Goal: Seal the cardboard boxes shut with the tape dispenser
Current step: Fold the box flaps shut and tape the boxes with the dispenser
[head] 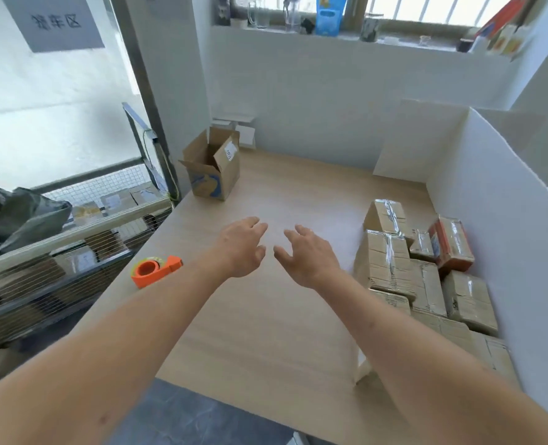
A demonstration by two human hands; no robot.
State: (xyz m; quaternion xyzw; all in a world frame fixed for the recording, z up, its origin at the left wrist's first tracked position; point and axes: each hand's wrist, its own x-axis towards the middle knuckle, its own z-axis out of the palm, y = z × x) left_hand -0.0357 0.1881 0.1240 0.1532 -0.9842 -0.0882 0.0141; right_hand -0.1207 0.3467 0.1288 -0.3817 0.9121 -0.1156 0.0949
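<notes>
An open cardboard box (213, 168) with its flaps up stands at the far left of the wooden table (266, 316). An orange tape dispenser (155, 269) lies near the table's left edge. Both my hands hover above the table's middle, empty. My left hand (242, 248) is to the right of the dispenser, fingers loosely spread. My right hand (308, 255) is beside it, fingers relaxed and slightly bent. Several taped cardboard boxes (388, 261) are piled at the right.
A white board (491, 203) walls the table's right side and back right corner. A wire cage cart (73, 252) with parcels stands left of the table. A window sill with bottles and cartons runs along the back wall.
</notes>
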